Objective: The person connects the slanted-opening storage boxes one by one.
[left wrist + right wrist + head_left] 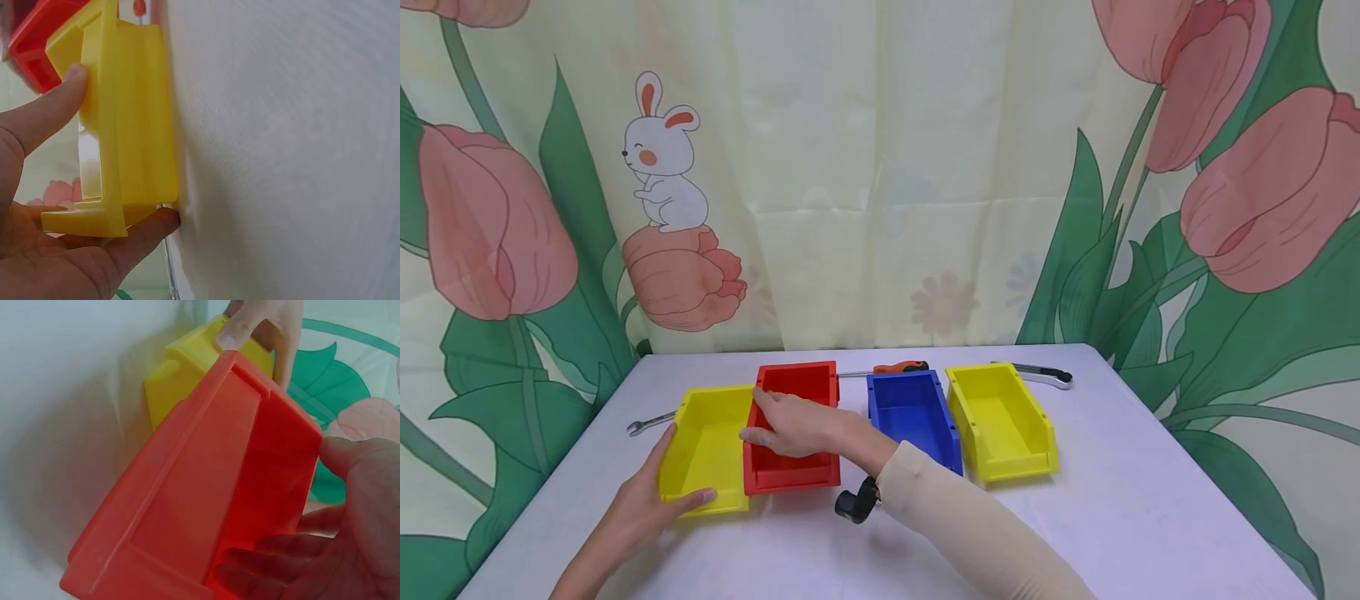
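On the left, my left hand (pixel 642 510) grips a yellow storage bin (pixel 703 454), thumb over its near wall and fingers along its outer side. In the left wrist view the bin's base (pixel 147 119) sits close to the white tabletop. My right hand (pixel 793 425) reaches across a red storage bin (pixel 793 479) and holds it by its left side. The right wrist view shows that hand's thumb at the rim and its other fingers inside the red bin (pixel 181 487). This red bin overlaps the yellow bin's right edge.
Right of the red bin stand a blue bin (pixel 910 408) and another yellow bin (pixel 1000 417). A screwdriver (pixel 898 367) lies behind the red and blue bins. A wrench (pixel 651 422) is at the left, another metal tool (pixel 1045 375) at the back right. A patterned curtain (pixel 865 167) hangs behind the table.
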### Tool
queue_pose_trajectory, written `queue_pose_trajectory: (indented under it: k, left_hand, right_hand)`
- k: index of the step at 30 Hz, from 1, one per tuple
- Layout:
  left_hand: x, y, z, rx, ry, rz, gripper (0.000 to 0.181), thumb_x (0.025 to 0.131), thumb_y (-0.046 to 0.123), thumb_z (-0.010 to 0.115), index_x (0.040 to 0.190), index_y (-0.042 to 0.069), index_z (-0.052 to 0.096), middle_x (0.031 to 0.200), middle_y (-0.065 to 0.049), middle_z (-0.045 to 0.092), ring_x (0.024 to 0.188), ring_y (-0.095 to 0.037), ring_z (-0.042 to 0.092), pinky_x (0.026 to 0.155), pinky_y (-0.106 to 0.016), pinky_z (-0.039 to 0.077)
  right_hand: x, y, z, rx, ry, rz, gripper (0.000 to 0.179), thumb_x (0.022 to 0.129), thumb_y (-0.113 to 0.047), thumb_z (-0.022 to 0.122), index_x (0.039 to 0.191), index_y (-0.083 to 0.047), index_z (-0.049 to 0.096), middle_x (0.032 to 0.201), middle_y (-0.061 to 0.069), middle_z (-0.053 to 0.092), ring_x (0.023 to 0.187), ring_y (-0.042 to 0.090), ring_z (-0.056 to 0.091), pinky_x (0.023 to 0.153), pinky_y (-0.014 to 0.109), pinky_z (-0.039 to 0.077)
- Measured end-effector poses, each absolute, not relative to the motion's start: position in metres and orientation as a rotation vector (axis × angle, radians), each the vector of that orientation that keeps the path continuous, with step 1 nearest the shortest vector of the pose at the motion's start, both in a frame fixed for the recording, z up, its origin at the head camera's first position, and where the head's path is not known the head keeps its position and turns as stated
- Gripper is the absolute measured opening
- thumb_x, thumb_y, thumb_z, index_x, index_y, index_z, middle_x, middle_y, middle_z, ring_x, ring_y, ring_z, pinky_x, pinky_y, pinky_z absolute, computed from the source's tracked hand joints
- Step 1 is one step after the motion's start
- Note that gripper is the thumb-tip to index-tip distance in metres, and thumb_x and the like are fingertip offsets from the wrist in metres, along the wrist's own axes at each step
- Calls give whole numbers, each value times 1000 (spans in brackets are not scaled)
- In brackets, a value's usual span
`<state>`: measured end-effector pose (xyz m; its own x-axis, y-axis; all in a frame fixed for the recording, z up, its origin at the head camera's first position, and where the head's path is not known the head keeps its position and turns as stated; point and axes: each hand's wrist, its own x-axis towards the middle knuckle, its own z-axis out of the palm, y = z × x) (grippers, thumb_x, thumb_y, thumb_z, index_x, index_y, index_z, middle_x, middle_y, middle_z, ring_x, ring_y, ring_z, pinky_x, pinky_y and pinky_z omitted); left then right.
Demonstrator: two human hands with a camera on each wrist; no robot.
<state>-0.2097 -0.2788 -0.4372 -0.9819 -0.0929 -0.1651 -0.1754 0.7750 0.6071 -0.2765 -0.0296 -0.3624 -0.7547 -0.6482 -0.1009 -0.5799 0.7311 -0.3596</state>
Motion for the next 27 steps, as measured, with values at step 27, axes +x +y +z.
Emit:
queue_pose_trajectory:
  k: [27]
  left_hand:
    - [-210,-280,-439,-212,2836,991,146,76,66,86,170,14,-12,167,-34,23,130,-53,46,104,-62,58]
  right_hand:
    - [-278,-29,-367,-961,2691,-469,81,105,-52,59,171,-21,22,168,-6,45,152,13,49,116,31,53]
